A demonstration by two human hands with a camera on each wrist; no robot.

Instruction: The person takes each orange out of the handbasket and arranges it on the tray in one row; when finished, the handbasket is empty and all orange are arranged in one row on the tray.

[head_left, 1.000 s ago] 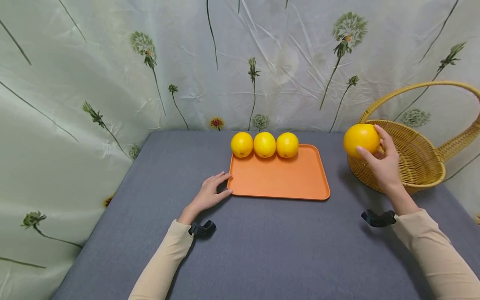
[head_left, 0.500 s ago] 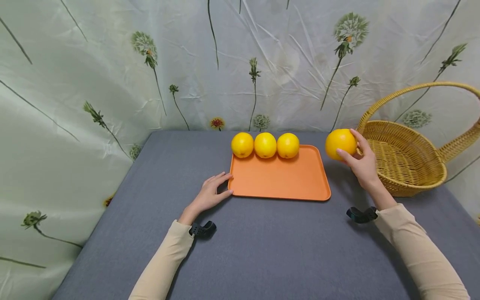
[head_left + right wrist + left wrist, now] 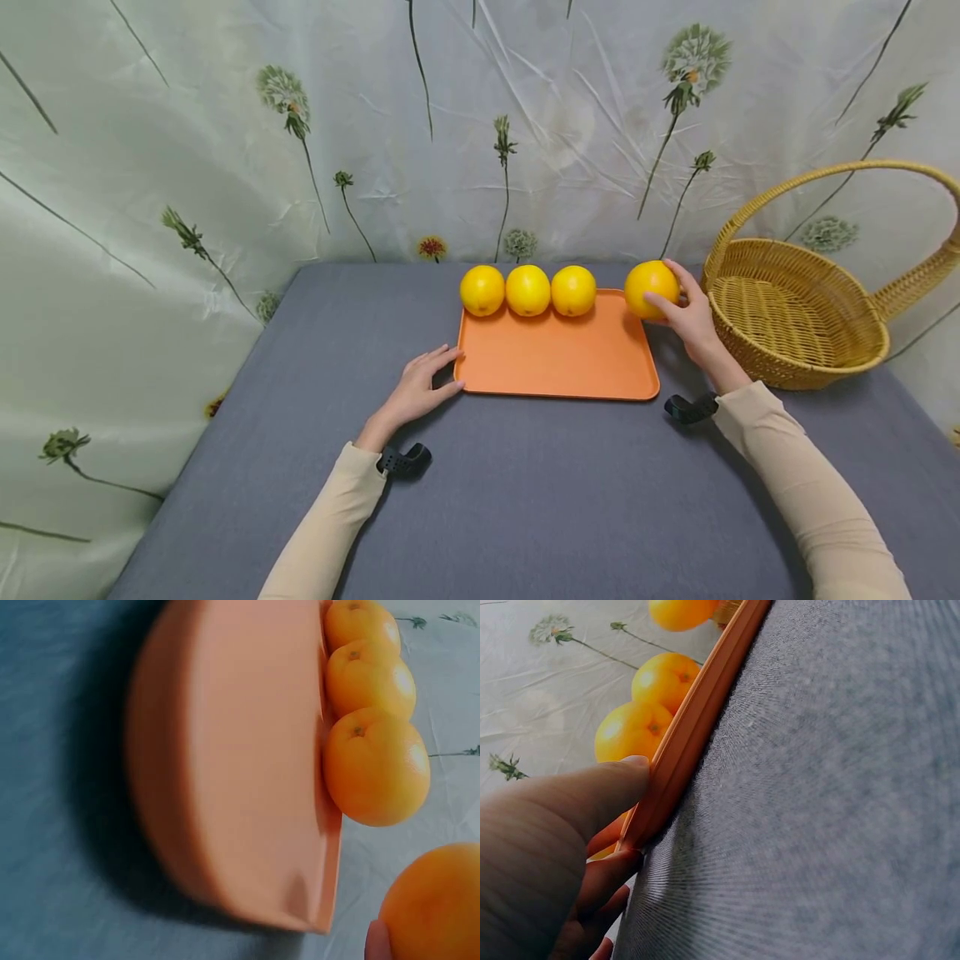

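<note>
My right hand point(image 3: 688, 318) grips an orange point(image 3: 649, 288) over the back right corner of the orange tray point(image 3: 555, 358). Three more oranges stand in a row along the tray's back edge: a left one point(image 3: 482, 291), a middle one point(image 3: 528, 291) and a right one point(image 3: 573, 291). In the right wrist view the held orange point(image 3: 439, 907) shows at the lower right, a fingertip against it. At the tray's left edge rests my left hand point(image 3: 416, 387), thumb and fingers apart. The left wrist view has its thumb point(image 3: 622, 780) lying against the tray's rim point(image 3: 676, 761).
A wicker basket point(image 3: 795, 367) with a tall arched handle stands on the right of the grey table point(image 3: 525, 500), beside my right forearm. Behind the table hangs a pale curtain point(image 3: 420, 167) with a dandelion print.
My right hand has carried the orange leftward from in front of the basket to the tray's back right corner. The left hand stays in place at the tray's left edge.
</note>
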